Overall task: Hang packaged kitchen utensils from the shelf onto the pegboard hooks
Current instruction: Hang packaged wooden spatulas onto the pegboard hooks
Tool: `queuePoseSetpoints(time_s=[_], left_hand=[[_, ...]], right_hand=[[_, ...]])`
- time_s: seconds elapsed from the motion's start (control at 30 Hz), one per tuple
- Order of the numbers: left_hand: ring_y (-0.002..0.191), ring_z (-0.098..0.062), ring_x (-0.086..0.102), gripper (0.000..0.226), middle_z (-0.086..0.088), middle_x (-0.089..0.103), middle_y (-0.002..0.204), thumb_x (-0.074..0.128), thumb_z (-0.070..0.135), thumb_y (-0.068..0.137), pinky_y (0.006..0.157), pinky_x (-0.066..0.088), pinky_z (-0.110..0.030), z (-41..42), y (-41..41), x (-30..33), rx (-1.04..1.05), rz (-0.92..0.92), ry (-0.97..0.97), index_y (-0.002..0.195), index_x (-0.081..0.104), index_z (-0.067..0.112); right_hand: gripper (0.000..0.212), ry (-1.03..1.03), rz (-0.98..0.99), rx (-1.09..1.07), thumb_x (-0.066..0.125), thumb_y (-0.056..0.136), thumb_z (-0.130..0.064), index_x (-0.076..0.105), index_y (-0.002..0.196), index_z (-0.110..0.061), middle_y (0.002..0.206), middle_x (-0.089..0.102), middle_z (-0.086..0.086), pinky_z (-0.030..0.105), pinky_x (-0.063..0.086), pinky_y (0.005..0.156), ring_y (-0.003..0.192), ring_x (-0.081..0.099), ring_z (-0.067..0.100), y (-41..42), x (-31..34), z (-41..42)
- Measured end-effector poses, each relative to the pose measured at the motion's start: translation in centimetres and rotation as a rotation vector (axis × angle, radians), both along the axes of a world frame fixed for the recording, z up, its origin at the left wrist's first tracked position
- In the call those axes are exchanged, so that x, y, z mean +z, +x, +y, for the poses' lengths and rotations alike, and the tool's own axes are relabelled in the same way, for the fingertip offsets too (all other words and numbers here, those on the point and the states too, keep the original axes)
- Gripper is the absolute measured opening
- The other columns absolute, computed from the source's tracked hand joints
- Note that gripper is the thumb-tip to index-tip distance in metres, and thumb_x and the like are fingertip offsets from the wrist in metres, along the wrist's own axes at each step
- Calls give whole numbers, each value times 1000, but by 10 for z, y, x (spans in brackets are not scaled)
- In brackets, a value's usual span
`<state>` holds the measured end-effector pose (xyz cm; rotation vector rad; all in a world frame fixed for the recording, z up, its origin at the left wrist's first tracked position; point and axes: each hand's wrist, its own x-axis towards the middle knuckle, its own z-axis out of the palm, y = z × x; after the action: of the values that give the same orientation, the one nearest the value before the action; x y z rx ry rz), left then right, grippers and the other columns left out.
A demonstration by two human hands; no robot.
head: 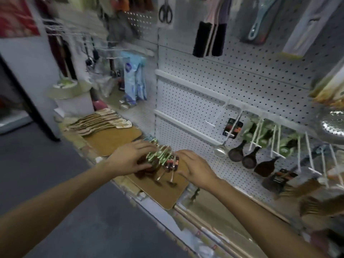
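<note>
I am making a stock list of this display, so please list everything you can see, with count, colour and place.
utensil pile: one heap, count unclear, green and black-orange cards, on the shelf between the hands
wooden boards: at least two, brown, flat on the shelf
wooden spoons: one fanned stack, pale, shelf left
dark spatulas: several, brown-black, on the pegboard hooks at right
ladle: one, silver, left of the spatulas
scissors: one, black, pegboard top
pegboard: one, white, behind
left hand: grip on the pile, fingers curled
right hand: flat beside the pile
</note>
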<state>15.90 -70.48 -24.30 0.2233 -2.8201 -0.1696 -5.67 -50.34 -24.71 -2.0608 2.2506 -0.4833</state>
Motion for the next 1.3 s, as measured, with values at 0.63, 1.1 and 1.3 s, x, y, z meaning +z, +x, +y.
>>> queuePoseSetpoints(time_s=[0.63,1.1,1.3], left_hand=[[129,-8,49,57,13,52,143,66,54,87,96,48,-29,-158,146,-1,311,1,63,139,53,34],[132,-7,46,59,17,49,144,62,62,87,95,51,-29,-302,116,-7,451,-15,44,140,50,38],[131,-8,48,59,16,51,142,63,62,87,96,52,-31,-378,132,-24,479,-32,111,139,51,37]], right_hand=[[64,8,45,254,60,92,-46,35,149,-30,147,44,-6,32,45,102,133,41,13,110,-11,-231],[70,23,-26,370,66,87,-49,36,147,-32,148,40,-10,36,49,98,133,40,13,63,-17,-416],[71,46,-45,382,67,85,-50,38,147,-31,148,39,-10,32,42,103,134,38,11,76,-22,-497]])
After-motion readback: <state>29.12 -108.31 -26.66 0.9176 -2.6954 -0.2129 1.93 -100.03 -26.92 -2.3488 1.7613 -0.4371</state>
